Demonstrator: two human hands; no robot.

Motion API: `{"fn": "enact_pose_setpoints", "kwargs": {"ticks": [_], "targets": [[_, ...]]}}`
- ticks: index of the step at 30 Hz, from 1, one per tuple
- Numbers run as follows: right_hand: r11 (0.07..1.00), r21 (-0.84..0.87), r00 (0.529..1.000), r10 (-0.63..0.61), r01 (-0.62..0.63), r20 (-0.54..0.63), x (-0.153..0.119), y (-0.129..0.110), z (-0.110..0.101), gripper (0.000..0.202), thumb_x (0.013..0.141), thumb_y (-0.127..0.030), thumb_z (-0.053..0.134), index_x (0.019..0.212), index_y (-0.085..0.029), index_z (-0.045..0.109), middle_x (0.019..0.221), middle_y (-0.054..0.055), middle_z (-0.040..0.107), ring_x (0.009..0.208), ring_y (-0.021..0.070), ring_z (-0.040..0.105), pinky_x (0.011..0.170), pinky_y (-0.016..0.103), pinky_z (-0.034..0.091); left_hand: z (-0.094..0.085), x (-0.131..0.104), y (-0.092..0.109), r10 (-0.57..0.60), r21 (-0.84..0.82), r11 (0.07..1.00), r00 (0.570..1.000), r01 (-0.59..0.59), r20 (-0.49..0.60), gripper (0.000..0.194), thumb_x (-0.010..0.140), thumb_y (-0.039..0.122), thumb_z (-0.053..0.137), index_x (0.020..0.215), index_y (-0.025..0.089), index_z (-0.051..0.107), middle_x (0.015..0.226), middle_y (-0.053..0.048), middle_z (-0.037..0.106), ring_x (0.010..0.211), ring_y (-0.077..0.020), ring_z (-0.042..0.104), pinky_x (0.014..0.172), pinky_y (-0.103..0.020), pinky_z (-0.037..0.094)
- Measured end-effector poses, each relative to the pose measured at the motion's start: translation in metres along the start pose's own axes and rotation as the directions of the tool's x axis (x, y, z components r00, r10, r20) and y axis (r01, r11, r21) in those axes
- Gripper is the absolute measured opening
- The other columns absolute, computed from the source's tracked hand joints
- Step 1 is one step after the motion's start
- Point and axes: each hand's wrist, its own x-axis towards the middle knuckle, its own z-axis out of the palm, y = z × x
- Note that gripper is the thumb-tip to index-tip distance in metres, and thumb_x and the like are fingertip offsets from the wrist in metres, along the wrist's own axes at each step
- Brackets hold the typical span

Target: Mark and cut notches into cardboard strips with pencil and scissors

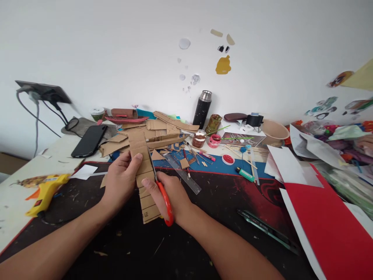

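My left hand (pixel 124 171) grips a long strip of corrugated cardboard (pixel 145 167) by its left edge, thumb on top. The strip is held up over the dark mat and has several dark lines across it. In my right hand (pixel 171 190) is a pair of scissors (pixel 165 200) with red handles. Their blades point away from me along the strip's right edge, and how far they are apart is hard to make out. Behind the strip lies a pile of cut cardboard pieces (pixel 171 126).
A yellow glue gun (pixel 46 194) and a black phone (pixel 89 140) lie left. A clear ruler (pixel 183 175), paint jars (pixel 199 139) and a black flask (pixel 203 109) stand or lie beyond. At right are a box cutter (pixel 266 229) and red paper (pixel 326 221).
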Motion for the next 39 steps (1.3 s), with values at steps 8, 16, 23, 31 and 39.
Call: {"fn": "enact_pose_setpoints", "kwargs": {"ticks": [8, 16, 23, 31, 39], "targets": [[1.000, 0.009, 1.000, 0.022, -0.022, -0.015, -0.001, 0.001, 0.002, 0.052, 0.106, -0.071, 0.070, 0.086, -0.024, 0.067, 0.085, 0.005, 0.076, 0.081, 0.0230, 0.070, 0.073, 0.031, 0.046, 0.000, 0.001, -0.005, 0.018, 0.022, 1.000, 1.000, -0.017, -0.014, 0.040, 0.080, 0.060, 0.088, 0.098, 0.026, 0.078, 0.106, -0.006, 0.087, 0.099, -0.0319, 0.081, 0.084, -0.039, 0.069], [0.994, 0.107, 0.998, 0.041, -0.037, -0.039, -0.001, 0.001, 0.009, 0.053, 0.107, -0.067, 0.070, 0.079, -0.023, 0.059, 0.075, 0.000, 0.068, 0.070, 0.0185, 0.060, 0.067, 0.030, 0.043, 0.003, 0.000, -0.003, -0.001, -0.032, 0.999, 1.000, 0.000, -0.014, 0.040, 0.079, 0.060, 0.091, 0.097, 0.026, 0.079, 0.109, -0.008, 0.087, 0.099, -0.0336, 0.082, 0.079, -0.040, 0.069], [0.979, 0.201, 0.996, 0.049, -0.034, -0.074, -0.002, 0.001, 0.015, 0.056, 0.104, -0.070, 0.069, 0.076, -0.023, 0.056, 0.072, -0.001, 0.061, 0.069, 0.0173, 0.055, 0.066, 0.030, 0.043, 0.004, 0.000, -0.003, -0.016, -0.110, 0.994, 1.000, 0.014, -0.015, 0.042, 0.078, 0.055, 0.095, 0.098, 0.022, 0.079, 0.104, -0.006, 0.088, 0.098, -0.0311, 0.082, 0.080, -0.038, 0.068], [0.947, 0.320, 0.997, 0.031, -0.005, -0.076, -0.003, 0.002, 0.019, 0.056, 0.101, -0.071, 0.072, 0.077, -0.022, 0.059, 0.073, -0.001, 0.064, 0.071, 0.0181, 0.059, 0.067, 0.029, 0.046, 0.003, 0.001, -0.002, -0.030, -0.087, 0.996, 0.999, 0.029, -0.018, 0.043, 0.076, 0.060, 0.093, 0.095, 0.024, 0.077, 0.103, -0.007, 0.087, 0.103, -0.0337, 0.082, 0.080, -0.038, 0.069], [0.870, 0.489, 0.998, 0.068, -0.052, -0.015, -0.003, -0.005, 0.015, 0.068, 0.092, -0.086, 0.075, 0.074, -0.022, 0.057, 0.066, -0.002, 0.057, 0.059, 0.0140, 0.054, 0.056, 0.026, 0.044, 0.001, 0.001, 0.001, -0.031, -0.119, 0.992, 0.999, 0.032, 0.005, 0.041, 0.078, 0.056, 0.091, 0.099, 0.024, 0.077, 0.103, -0.006, 0.087, 0.101, -0.0332, 0.082, 0.078, -0.038, 0.069]]}}
